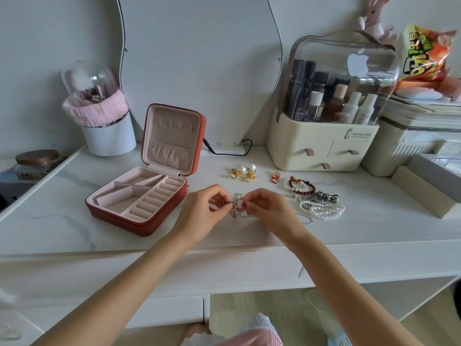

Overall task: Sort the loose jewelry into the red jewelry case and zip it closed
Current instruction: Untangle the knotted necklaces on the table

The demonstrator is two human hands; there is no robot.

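White vanity top [74,221], mirror behind. Red jewelry case [139,221] lies open at left, compartments bare, lid upright for access. Left hand [204,213] & right hand [264,208] both pinch a silver chain piece [235,207] betw. fingertips, prob. to untangle or clasp it before stowing. Pearl earrings [245,172], beaded bracelet [300,187], pearl strand [324,211] wait at right, well apart from case.
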